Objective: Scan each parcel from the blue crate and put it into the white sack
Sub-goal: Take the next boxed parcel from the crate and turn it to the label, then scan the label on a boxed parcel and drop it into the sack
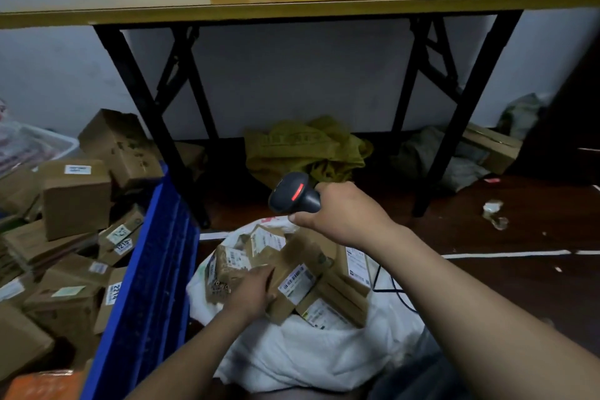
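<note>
I worry that the white sack (292, 357), right of the blue crate (152, 270), is heaped full, so the labelled parcel (295, 283) on top could slide off. The right hand (341, 211) grips the barcode scanner (293, 193) over the sack's far edge. The left hand (251, 291) touches the parcel, but I cannot tell whether it is gripping.
</note>
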